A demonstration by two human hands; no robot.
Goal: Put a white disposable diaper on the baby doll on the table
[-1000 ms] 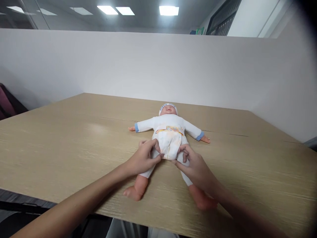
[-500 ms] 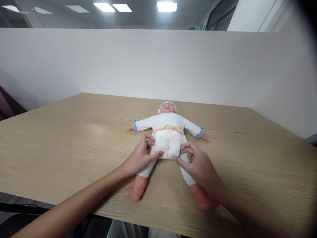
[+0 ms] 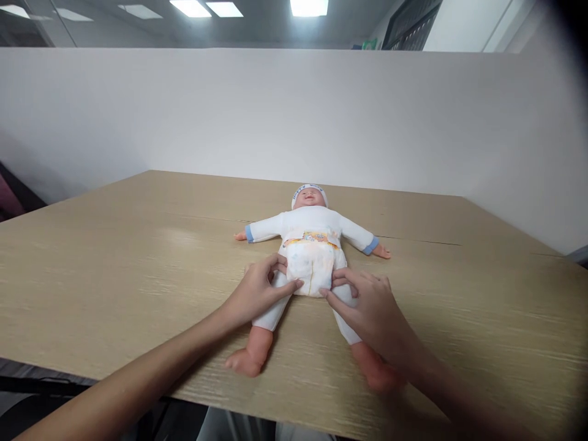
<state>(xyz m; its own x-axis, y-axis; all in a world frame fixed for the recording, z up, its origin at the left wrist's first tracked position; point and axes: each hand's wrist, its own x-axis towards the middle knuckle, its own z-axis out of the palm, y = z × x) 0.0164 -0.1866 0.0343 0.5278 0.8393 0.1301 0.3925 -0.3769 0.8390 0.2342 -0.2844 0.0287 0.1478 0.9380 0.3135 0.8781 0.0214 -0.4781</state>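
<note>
A baby doll [image 3: 310,219] in a white outfit with blue cuffs lies on its back, head away from me, arms and legs spread. Around its hips sits a white diaper [image 3: 311,263] with an orange patterned waistband. My left hand [image 3: 263,285] has its thumb and bent fingers on the diaper's left edge by the leg. On the opposite edge, my right hand [image 3: 365,303] pinches the diaper between thumb and fingers. The doll's white cap [image 3: 310,187] carries dark lettering. The diaper's underside is hidden.
The doll rests on a wide wooden table [image 3: 138,263] with a seam across it. A white partition [image 3: 294,110] rises behind the table's far edge. At the far left shows a dark and pink item [image 3: 13,193]. My legs [image 3: 248,425] are under the near edge.
My right hand's fingers have shifted slightly along the diaper's edge. My left hand keeps nearly the same place. The view has tilted down a little.
</note>
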